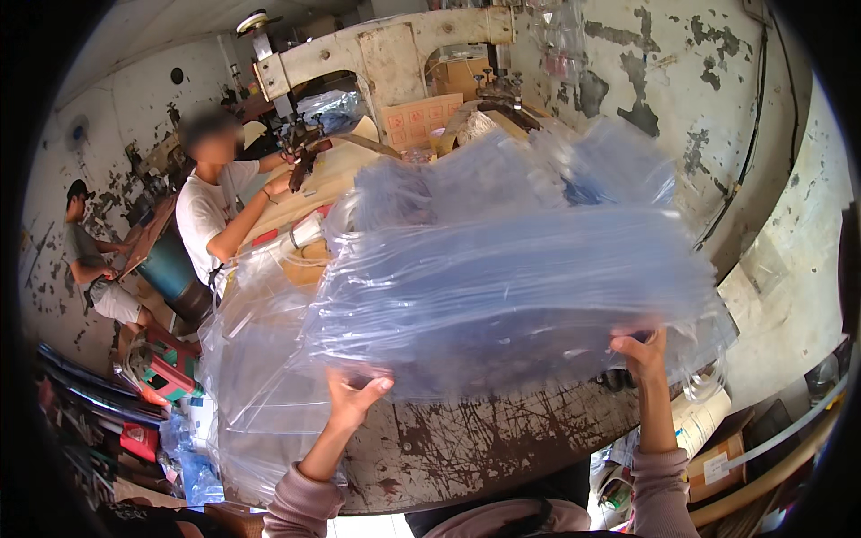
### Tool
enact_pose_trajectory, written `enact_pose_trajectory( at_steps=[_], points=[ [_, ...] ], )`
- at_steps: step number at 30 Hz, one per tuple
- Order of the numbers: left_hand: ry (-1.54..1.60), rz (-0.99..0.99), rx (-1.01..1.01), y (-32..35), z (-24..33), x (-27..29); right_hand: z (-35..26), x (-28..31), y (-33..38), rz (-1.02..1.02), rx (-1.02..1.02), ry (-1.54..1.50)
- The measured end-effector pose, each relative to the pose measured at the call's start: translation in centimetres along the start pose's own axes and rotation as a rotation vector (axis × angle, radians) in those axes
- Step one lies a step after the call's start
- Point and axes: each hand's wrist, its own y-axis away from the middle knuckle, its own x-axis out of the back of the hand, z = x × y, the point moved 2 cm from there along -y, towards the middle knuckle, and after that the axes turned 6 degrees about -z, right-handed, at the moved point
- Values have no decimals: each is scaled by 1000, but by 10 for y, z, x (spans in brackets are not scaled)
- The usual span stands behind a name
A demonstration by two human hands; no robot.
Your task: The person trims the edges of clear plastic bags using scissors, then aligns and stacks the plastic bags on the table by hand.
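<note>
A thick stack of clear, bluish plastic sheets (pixel 511 278) spans the space in front of me, its many layers showing along the long side, partly blurred. My left hand (pixel 355 396) grips its near left corner, thumb out and fingers hidden beneath. At the near right corner my right hand (pixel 642 351) holds the same stack, with the thumb bent over the edge. More clear plastic sheets (pixel 484 170) lie heaped just behind it. Loose plastic film (pixel 269 359) drapes over the table to the left.
The scratched dark table (pixel 448 448) has its rounded edge close to my body. Beyond stands a large cream machine (pixel 386 54) with an arched frame. A person in a white shirt (pixel 215 202) works at the far left; another person (pixel 90 251) is farther back. Boxes (pixel 717 466) sit low right.
</note>
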Motion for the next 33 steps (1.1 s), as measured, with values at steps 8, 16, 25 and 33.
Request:
enact_pose_trajectory(
  at_steps=[8,16,25,33],
  points=[
    [-171,-158,250,-7,-10,29,12,31,-1,-72,-70,194],
    [131,-131,-157,8,64,-10,-46,38,6,-66,400,-159],
    [85,-40,844,33,50,-34,-40,-16,-20,-179,-700,162],
    [241,94,889,64,-19,-19,19,5,-18,-183,-828,456]
  ],
)
